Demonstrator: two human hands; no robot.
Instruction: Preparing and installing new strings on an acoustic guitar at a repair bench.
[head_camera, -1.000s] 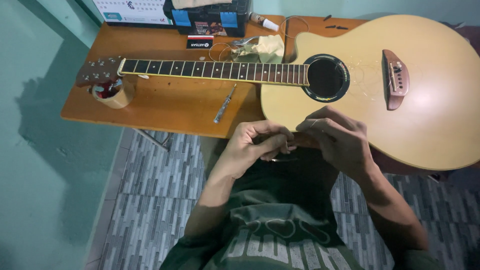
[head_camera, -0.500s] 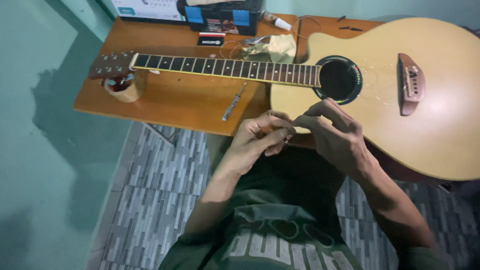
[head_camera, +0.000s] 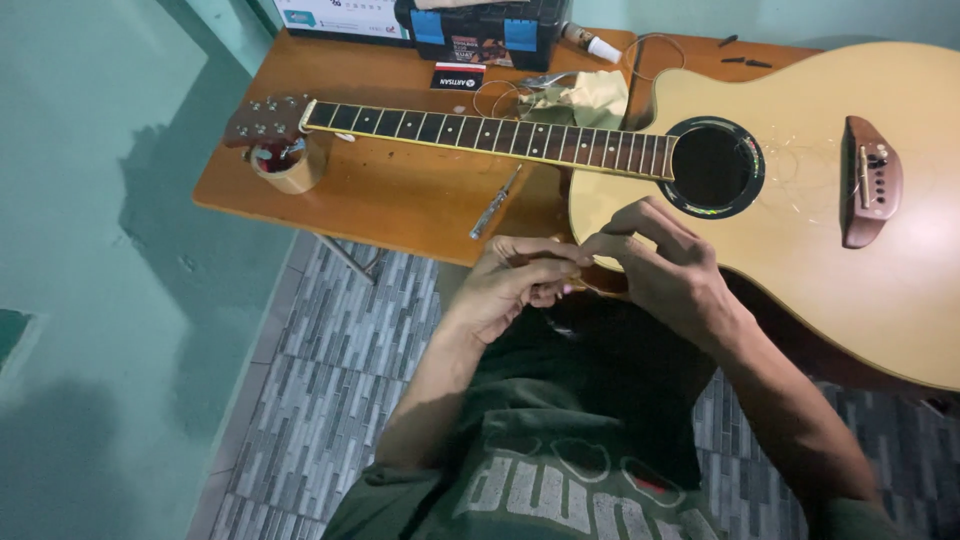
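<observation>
An acoustic guitar (head_camera: 800, 230) with a pale top lies flat on a wooden table (head_camera: 390, 205), its neck (head_camera: 480, 132) pointing left. My left hand (head_camera: 510, 282) and my right hand (head_camera: 668, 272) meet fingertip to fingertip just in front of the guitar's near edge, above my lap. Both pinch one small thin thing between thumb and fingers; it is too small to make out. Thin loose strings curl over the guitar top near the dark bridge (head_camera: 870, 180). The sound hole (head_camera: 712, 168) is right behind my right hand.
The headstock (head_camera: 265, 118) rests on a roll of tape (head_camera: 290, 172) at the table's left end. A slim screwdriver (head_camera: 495, 202) lies near the front edge. A black and blue toolbox (head_camera: 485, 25) and a crumpled cloth (head_camera: 585, 100) sit at the back. Grey tiled floor lies below.
My hands stay pinched together on the small thing, with only slight finger movement. The view has shifted a little, so the table and guitar sit differently in frame.
</observation>
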